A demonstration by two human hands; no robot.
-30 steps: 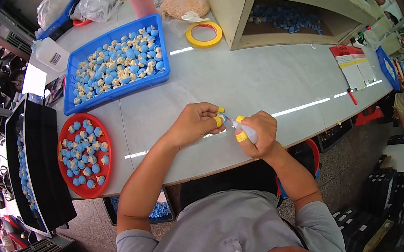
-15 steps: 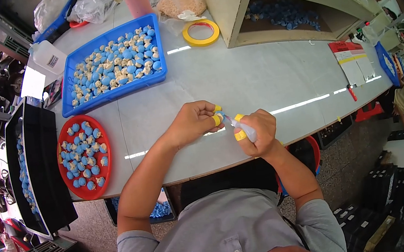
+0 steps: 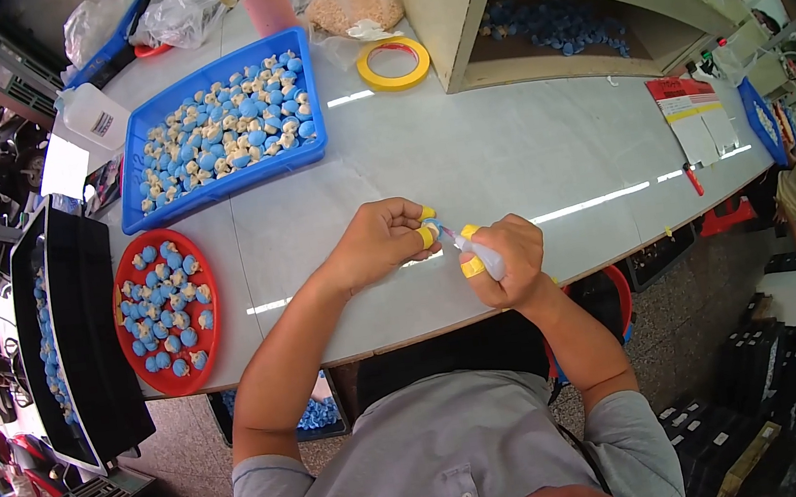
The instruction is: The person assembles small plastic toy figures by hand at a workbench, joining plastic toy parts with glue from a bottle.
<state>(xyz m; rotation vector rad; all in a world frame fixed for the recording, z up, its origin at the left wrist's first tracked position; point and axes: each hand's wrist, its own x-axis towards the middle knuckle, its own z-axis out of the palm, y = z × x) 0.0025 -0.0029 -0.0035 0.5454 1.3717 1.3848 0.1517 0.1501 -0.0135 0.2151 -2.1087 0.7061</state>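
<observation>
My left hand (image 3: 376,243) is closed in a pinch on a small blue-and-cream piece (image 3: 434,229), mostly hidden by the fingertips. Wrapped in my right hand (image 3: 519,261) is a small translucent squeeze bottle (image 3: 490,256). Its thin nozzle points left and reaches the piece; whether the two touch I cannot tell. Yellow tape covers the thumb and a fingertip on both hands. Both hands are over the table's near edge. To their left, a round red tray (image 3: 176,380) holds many blue-and-cream pieces. A blue rectangular tray (image 3: 240,179) farther back is filled with similar ones.
A roll of yellow tape (image 3: 395,82), a pink bottle (image 3: 264,2) and a bag of beige bits (image 3: 354,10) stand at the back. A wooden box (image 3: 537,82) holds blue pieces. Right lie papers (image 3: 696,127) and a red marker (image 3: 693,179). A black bin (image 3: 90,326) stands left.
</observation>
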